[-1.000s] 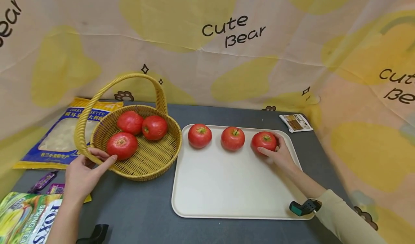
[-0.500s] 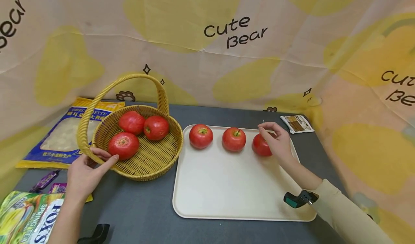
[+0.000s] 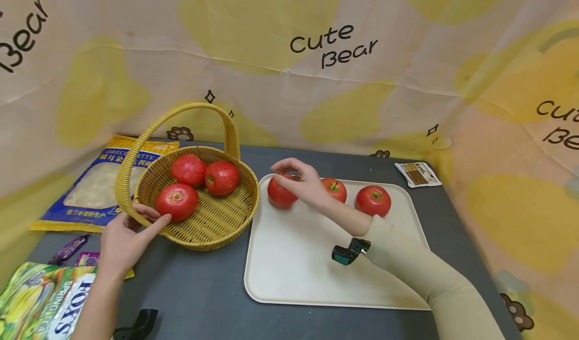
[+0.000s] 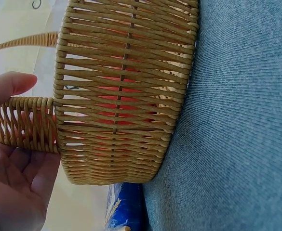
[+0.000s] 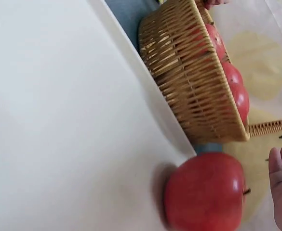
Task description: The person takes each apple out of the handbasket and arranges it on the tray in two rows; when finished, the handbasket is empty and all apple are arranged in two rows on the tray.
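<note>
My left hand (image 3: pixel 121 244) grips the lower end of the handle (image 4: pixel 25 125) of a yellow wicker basket (image 3: pixel 221 224), thumb on one side and fingers on the other. Three red apples (image 3: pixel 177 202) lie in the basket. My right hand (image 3: pixel 302 182) is above the left apple (image 3: pixel 279 197) on a white tray (image 3: pixel 312 264), partly covering it in the head view. In the right wrist view the loosely bent fingers are apart from that apple (image 5: pixel 206 192). The middle apple (image 3: pixel 335 187) is partly hidden by the right hand; the right apple (image 3: pixel 373 201) sits beyond my forearm.
A blue and yellow pasta bag (image 3: pixel 90 194) lies behind the basket. Purple-wrapped sweets (image 3: pixel 68 249) and a green Fox's bag (image 3: pixel 45 300) are at the left. A small white and brown packet (image 3: pixel 417 174) lies back right, near the patterned cloth backdrop (image 3: pixel 253 33).
My right hand has let go of the right apple, lifted, and moved left across the tray to above the left apple. My left hand still holds the basket handle.
</note>
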Available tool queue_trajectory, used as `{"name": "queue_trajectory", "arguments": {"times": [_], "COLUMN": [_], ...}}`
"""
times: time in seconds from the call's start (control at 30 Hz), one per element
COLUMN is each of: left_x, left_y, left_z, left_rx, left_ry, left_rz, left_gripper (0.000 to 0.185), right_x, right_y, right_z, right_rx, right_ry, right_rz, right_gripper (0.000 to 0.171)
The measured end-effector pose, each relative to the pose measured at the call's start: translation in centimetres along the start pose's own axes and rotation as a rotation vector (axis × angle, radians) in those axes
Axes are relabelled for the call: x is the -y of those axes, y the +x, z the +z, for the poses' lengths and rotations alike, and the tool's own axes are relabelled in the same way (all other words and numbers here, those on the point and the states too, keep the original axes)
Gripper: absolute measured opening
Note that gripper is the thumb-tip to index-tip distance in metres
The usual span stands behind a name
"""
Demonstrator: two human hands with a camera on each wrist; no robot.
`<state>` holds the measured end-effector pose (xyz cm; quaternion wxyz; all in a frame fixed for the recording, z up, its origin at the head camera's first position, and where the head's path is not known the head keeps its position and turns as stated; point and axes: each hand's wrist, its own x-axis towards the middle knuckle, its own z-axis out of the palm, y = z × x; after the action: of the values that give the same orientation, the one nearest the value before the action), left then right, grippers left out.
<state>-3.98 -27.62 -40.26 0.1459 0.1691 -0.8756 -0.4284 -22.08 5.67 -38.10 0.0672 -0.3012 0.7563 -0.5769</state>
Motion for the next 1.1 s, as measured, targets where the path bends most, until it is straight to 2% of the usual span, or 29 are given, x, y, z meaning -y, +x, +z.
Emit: {"name": "queue_trajectory", "arguments": {"times": [0.17,0.3,0.4,0.6,0.77,0.9,1.1], "left_x": [0.0,-0.1,-0.1,-0.1,-0.1,-0.2,-0.2], "left_y": [0.0,0.0,0.0,-0.1,-0.2,-0.2,-0.2], "left_z": [0.0,0.1,0.2,0.1,0.1,0.2,0.2], "left_rx": [-0.011,-0.019,-0.018,-0.012,-0.007,-0.009,-0.015], "left_ry": [0.012,0.011,0.008,0.002,0.000,0.002,-0.008], "left_rz": [0.007,0.011,0.016,0.014,0.005,0.010,0.024], "left_gripper": [0.032,0.032,0.031,0.031,0.032,0.031,0.030], "right_x": [0.8,1.2,1.4,1.1,0.9,0.9,0.4], "right_y": [3.5,6.1,7.4,9.0,9.4,9.5,9.3], "right_z": [4.0,6.4,7.7,9.6,10.3,10.7,10.8], "right_rx": [0.174,0.321,0.384,0.453,0.511,0.540,0.516], "right_ry": [-0.094,-0.254,-0.400,-0.640,-0.788,-0.873,-0.941], "right_rz": [-0.011,-0.057,-0.095,-0.103,-0.082,-0.092,-0.165], "right_gripper": [0.034,0.044,0.049,0.064,0.080,0.089,0.089]}}
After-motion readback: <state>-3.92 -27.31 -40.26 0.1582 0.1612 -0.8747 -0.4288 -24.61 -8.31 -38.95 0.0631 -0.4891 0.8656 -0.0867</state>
